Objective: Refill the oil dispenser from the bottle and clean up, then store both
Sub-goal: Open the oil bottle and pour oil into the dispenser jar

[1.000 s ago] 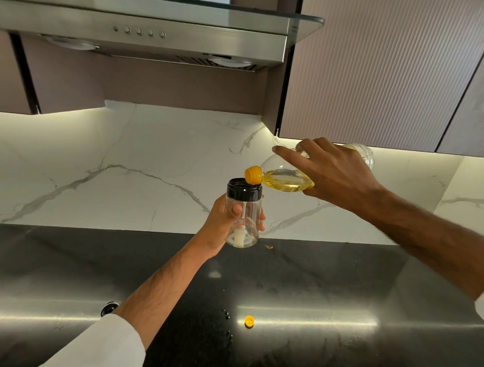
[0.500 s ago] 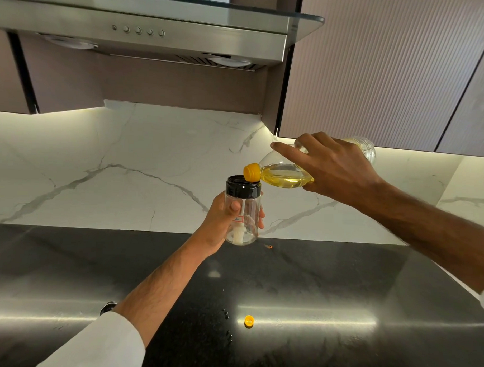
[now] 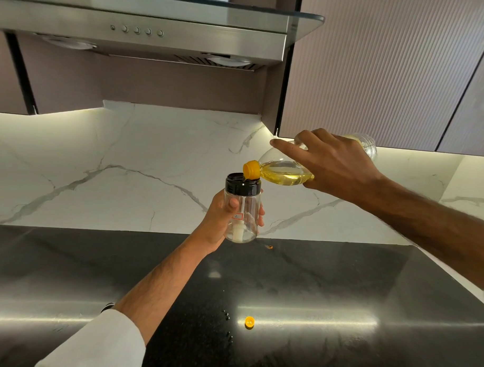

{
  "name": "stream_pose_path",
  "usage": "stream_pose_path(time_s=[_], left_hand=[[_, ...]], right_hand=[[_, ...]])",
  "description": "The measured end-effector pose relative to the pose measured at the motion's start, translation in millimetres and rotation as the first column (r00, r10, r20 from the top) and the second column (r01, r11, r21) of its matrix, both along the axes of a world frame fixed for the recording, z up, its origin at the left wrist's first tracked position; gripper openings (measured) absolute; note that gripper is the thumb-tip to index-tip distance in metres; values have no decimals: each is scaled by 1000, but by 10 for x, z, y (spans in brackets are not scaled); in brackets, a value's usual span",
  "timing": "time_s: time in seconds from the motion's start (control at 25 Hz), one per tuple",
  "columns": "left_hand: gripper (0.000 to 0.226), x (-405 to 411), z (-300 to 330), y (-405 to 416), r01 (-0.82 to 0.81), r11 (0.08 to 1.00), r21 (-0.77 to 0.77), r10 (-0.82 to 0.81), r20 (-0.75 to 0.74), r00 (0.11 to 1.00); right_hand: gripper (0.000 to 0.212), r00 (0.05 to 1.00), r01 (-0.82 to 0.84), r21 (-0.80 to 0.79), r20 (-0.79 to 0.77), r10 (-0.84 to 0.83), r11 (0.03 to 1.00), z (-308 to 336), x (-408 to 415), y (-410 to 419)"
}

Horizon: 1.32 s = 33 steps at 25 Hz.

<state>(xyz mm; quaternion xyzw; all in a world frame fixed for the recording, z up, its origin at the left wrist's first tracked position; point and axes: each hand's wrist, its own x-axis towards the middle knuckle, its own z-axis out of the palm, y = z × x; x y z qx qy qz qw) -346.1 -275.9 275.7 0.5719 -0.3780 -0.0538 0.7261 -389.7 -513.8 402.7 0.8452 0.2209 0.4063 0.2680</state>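
Head view
Left grip: left hand (image 3: 220, 218) wraps its fingers round the oil dispenser (image 3: 242, 209), held upright above the table (image 3: 328, 282).
Right grip: right hand (image 3: 337, 164) clasps the bottle (image 3: 283, 172), forefinger stretched along its shoulder.
Key relation: bottle's long axis lies nearly level, neck pointing toward the left grip; its yellow spout (image 3: 251, 170) sits just over the dispenser's black collar (image 3: 243, 184), touching or nearly so.
Contents: yellow oil pools in the bottle's low side, reaching the neck; the dispenser looks almost empty, a pale tube inside.
Judgement: pouring is about to start; a steeper tilt is needed.
Below the grips: small yellow cap (image 3: 249, 321) and dark droplets (image 3: 228, 316) on the table.
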Motion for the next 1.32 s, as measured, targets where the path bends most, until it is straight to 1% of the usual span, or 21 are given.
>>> stream_pose_path(time_s=[0.2, 0.72, 1.32], left_hand=[[98, 12, 18, 1, 3, 1000, -11, -3, 3, 1000], [103, -2, 48, 8, -6, 1000, -4, 6, 14, 1000], [98, -20, 57, -2, -1, 1000, -12, 1, 14, 1000]], right_hand=[[121, 1000, 9, -12, 1, -9, 1000, 17, 14, -5], [119, 1000, 12, -18, 8, -11, 1000, 37, 14, -2], [118, 999, 34, -24, 3, -34, 999, 55, -14, -17]])
